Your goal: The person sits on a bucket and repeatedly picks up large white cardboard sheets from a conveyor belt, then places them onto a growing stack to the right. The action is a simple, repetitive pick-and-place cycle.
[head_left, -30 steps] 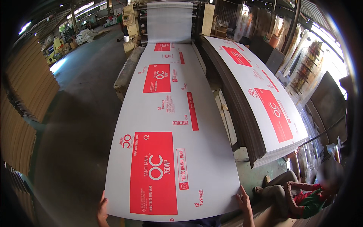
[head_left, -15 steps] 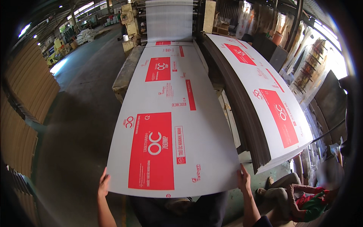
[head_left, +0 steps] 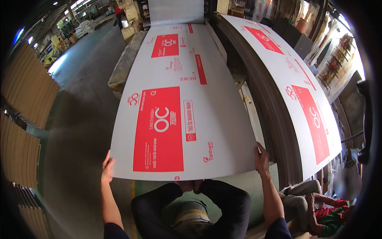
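A long white cardboard sheet [head_left: 223,131] with red printed blocks stretches from my lap toward the machine at the far end. My left hand [head_left: 107,167] holds its near left corner, thumb on the edge and the other fingers mostly hidden. At the near right corner my right hand [head_left: 261,159] grips the edge, with part of the fingers out of sight behind it. To the right of the sheet stands a tall stack of printed sheets [head_left: 274,115], its layered dark side facing the one I hold.
The machine's pale roller sheet [head_left: 176,11] is at the top. Stacked brown boards [head_left: 24,79] line the left. At lower right a person in red and green [head_left: 328,217] sits close to the stack. A round bucket-like seat [head_left: 193,215] is between my legs.
The sheet's near edge and both hands sit higher in the picture, and more of my legs shows. The view has tilted downward. Both hands keep hold of the sheet.
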The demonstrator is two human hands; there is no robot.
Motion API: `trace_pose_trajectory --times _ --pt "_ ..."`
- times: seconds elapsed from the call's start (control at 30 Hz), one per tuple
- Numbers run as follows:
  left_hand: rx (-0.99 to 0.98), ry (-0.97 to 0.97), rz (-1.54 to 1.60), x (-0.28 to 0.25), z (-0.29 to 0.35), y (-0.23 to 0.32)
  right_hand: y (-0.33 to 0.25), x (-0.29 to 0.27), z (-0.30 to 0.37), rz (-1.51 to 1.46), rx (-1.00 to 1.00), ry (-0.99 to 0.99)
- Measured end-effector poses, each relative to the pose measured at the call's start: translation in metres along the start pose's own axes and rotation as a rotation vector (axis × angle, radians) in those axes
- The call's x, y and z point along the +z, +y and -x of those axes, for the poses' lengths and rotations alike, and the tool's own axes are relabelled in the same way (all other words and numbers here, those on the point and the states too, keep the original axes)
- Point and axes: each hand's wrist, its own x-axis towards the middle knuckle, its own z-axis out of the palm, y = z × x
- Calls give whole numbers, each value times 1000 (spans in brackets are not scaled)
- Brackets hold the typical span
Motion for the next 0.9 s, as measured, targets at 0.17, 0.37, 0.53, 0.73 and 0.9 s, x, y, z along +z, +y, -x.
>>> trace_pose_trajectory --times 0.17,0.37,0.53,0.73,0.9 --pt "41 23 -20 13 -37 21 -9 22 -42 14 102 -2" --pt "99 89 -63 28 -88 38 -9 49 -90 -52 6 46" --pt "222 655 -105 17 -164 25 -37 67 -150 126 42 130" --pt "-220 524 68 12 -108 -26 -82 -45 -169 195 -489 57" --pt "-347 16 -26 140 75 -119 21 -206 -82 785 -58 307"
